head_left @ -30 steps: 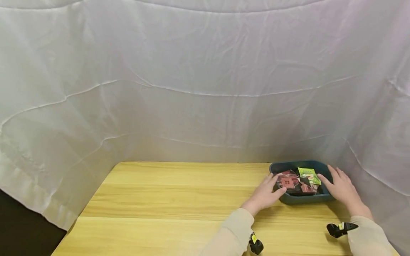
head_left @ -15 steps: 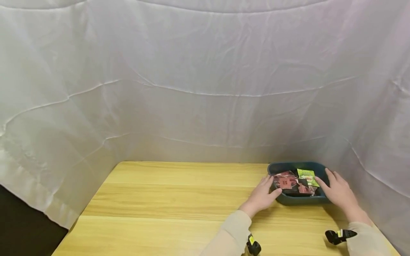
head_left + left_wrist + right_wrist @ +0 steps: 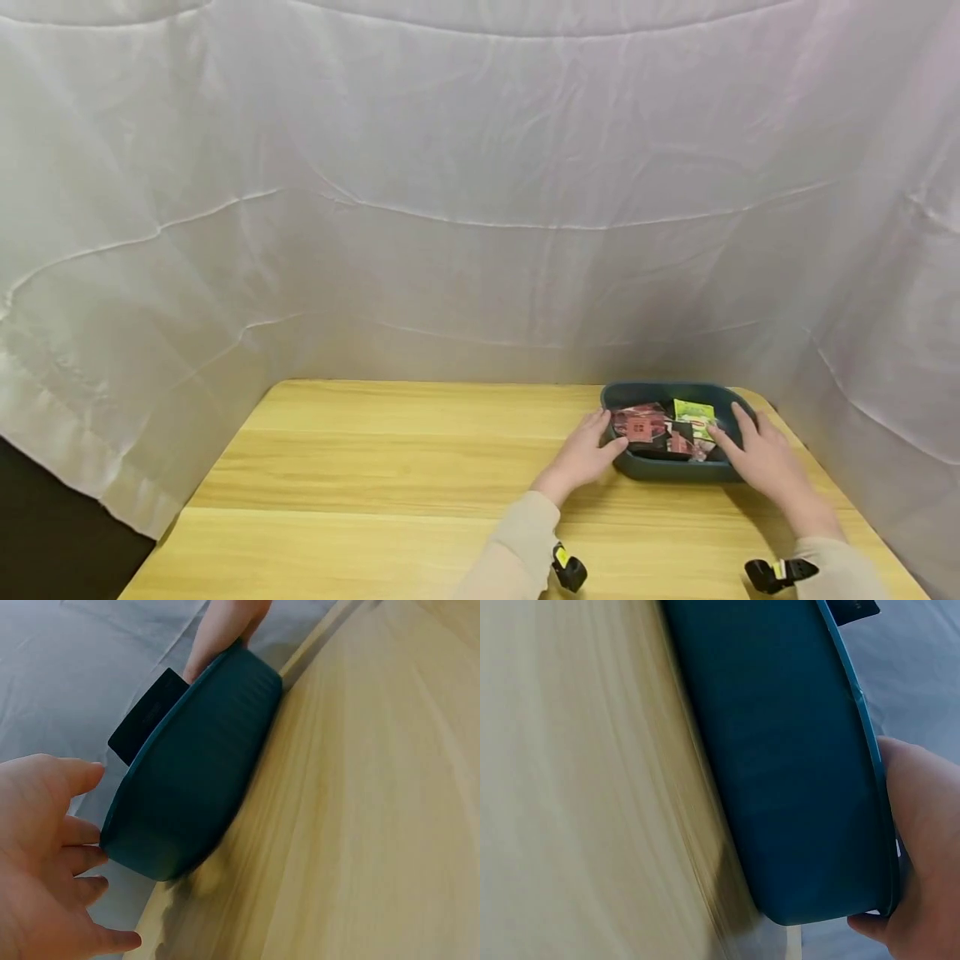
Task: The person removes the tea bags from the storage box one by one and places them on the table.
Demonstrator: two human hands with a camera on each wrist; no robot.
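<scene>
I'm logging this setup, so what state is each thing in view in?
Bin: upright, uncovered, packets inside
Red-patterned packets: lying inside; seals unclear
Green packet: lying inside; seal unclear
Black flat item: jutting above the bin
Left hand: fingers spread, at the bin's left end
Right hand: at the right end; grip unclear
Cloth backdrop: hanging, creased

Passage lies leftward over the table [image 3: 337, 467]; behind the tub [image 3: 667, 471], the curtain [image 3: 480, 283] blocks.

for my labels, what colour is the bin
The bin is dark teal, clearest in the left wrist view.
</scene>
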